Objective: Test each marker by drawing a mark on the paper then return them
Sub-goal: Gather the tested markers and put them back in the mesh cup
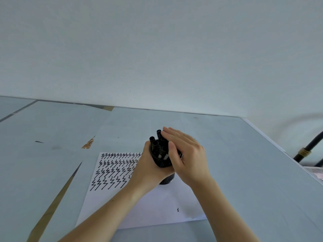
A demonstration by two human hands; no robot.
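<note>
On the paper (pixel 143 212), near its far right edge: black mesh pen holder (pixel 167 179), markers (pixel 158 144) upright. Left hand (pixel 148 169) grips the holder; right hand (pixel 185 154), nearer them, fingers straight, rests flat on the marker tops.

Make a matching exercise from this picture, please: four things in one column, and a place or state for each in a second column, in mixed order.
Things:
1. left hand
2. right hand
3. markers
4. paper

States:
a. lies flat on the table, with rows of zigzag marks
b. grips the side of the black cup
c. stand upright in the cup
d. rests with straight fingers over the marker tops

Pairs: 1-b, 2-d, 3-c, 4-a
</note>
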